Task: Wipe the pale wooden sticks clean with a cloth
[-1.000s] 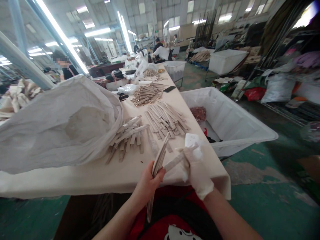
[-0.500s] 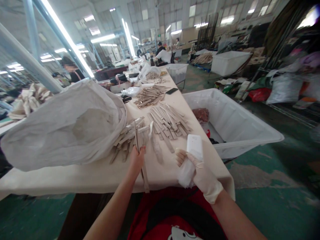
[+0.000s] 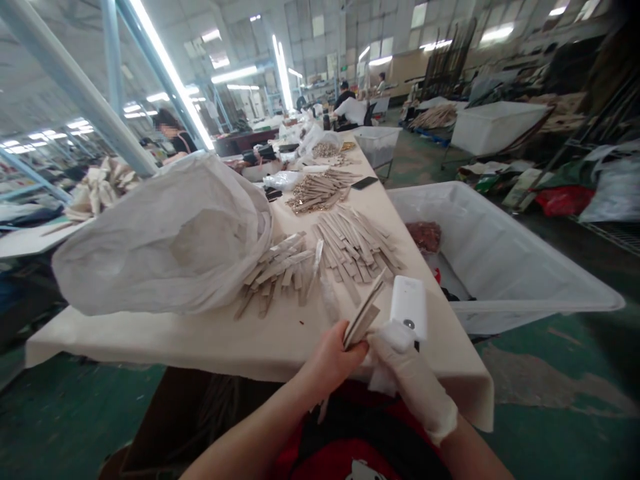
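Note:
My bare left hand [image 3: 331,357] is closed around a few flat beige strips [image 3: 369,308], which stick up past its thumb and hang below the fist. Right beside it is my right hand [image 3: 407,373] in a pale glove, its fingers closed on a crumpled white cloth or wad [image 3: 399,335]. The fingertips come close to the strips; whether they touch is unclear. Behind the wad, a white box-shaped device [image 3: 411,300] with a round silver spot lies on the table. Loose strips form a left pile [image 3: 280,267] and a neater right pile [image 3: 353,240].
A big white sack [image 3: 165,240] lies on the cloth-covered table [image 3: 200,333] at left. Farther back are strips with metal ends [image 3: 320,190] and a dark phone [image 3: 365,183]. A white bin [image 3: 500,247] stands against the right edge. Other people sit in the background.
My left hand has moved right with its strips, from the left pile to beside my right hand. The strips now tilt right. My right hand keeps the white wad; the view has shifted left.

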Demonstrator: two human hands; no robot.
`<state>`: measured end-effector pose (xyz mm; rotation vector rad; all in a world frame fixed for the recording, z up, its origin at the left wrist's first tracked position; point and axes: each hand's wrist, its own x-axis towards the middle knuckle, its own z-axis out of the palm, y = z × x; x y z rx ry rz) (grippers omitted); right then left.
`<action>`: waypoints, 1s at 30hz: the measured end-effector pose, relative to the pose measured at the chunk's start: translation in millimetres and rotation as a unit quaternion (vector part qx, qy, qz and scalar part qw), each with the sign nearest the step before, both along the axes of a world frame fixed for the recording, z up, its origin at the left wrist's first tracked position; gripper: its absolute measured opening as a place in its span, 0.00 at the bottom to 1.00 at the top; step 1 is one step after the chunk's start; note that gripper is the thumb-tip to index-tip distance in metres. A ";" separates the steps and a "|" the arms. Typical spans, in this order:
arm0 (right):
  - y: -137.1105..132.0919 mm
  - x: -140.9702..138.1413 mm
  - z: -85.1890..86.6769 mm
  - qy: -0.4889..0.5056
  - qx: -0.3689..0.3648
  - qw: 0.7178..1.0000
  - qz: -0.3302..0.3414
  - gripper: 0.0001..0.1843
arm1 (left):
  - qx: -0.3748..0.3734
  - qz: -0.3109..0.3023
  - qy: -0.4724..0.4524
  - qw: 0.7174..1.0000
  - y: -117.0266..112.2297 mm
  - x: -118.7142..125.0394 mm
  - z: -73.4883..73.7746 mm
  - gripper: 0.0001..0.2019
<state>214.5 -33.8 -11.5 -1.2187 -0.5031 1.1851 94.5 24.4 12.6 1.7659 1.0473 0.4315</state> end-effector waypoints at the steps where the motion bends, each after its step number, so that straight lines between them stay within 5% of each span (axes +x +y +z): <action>1: -0.8 0.0 -0.1 -0.006 -0.011 1.000 0.010 0.17 | -0.011 -0.003 -0.002 1.000 0.5 -1.8 1.2 0.05; 9: 7.7 21.9 -13.0 0.095 -0.058 0.991 -0.079 0.20 | -0.146 0.013 -0.079 0.986 -2.6 -25.3 -2.0 0.10; 13: 19.5 28.2 -7.4 0.103 -0.022 0.989 -0.107 0.19 | -0.171 -0.006 -0.076 0.982 -3.8 -36.4 1.0 0.11; 19: 24.3 27.0 -4.5 0.079 -0.012 0.990 -0.112 0.17 | -0.135 -0.018 -0.054 0.989 0.3 -33.0 2.3 0.11; 23: 18.1 25.9 -2.9 -0.031 0.006 0.994 -0.109 0.16 | -0.116 -0.023 -0.041 0.992 6.5 -22.3 3.4 0.09; 30: 11.1 12.2 -3.1 -0.145 -0.077 0.986 -0.026 0.20 | -0.014 -0.022 0.002 1.000 10.8 -8.1 6.4 0.09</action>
